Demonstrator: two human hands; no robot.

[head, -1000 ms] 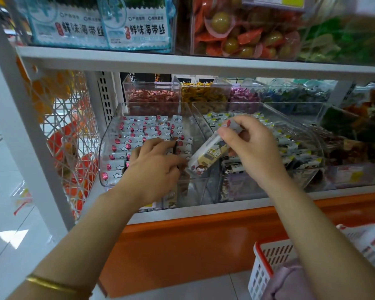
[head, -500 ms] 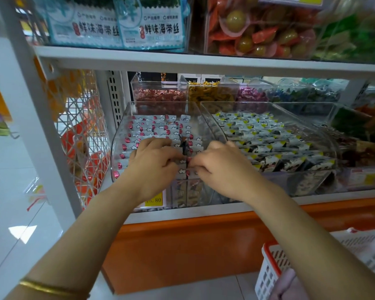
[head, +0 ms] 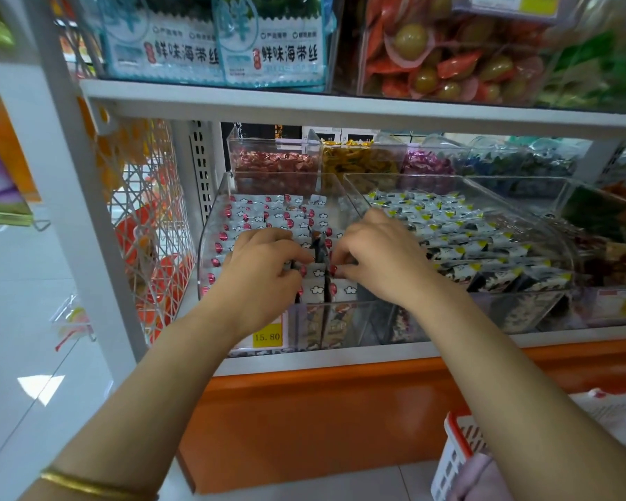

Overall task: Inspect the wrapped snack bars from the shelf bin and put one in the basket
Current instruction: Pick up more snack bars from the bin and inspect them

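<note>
A clear shelf bin (head: 210,247) holds rows of white wrapped snack bars (head: 268,215) with red dots and cloud prints. Both my hands reach into its front part. My left hand (head: 264,269) has its fingers curled down onto the bars, beside a dark-edged bar (head: 320,247) that stands upright between the hands. My right hand (head: 380,262) pinches a white bar with a red dot (head: 335,271) in the front row. The white basket with an orange rim (head: 456,446) shows at the lower right, partly hidden by my right forearm.
A second clear bin (head: 485,254) of black, white and yellow bars sits right of the first. Small candy bins (head: 275,164) stand behind. The upper shelf (head: 304,103) hangs low overhead. A yellow price tag (head: 266,336) is on the bin front, above an orange shelf base (head: 322,421).
One second ago my right hand held a bar up above the bins. It has come down into the left bin next to my left hand, and the view has moved closer.
</note>
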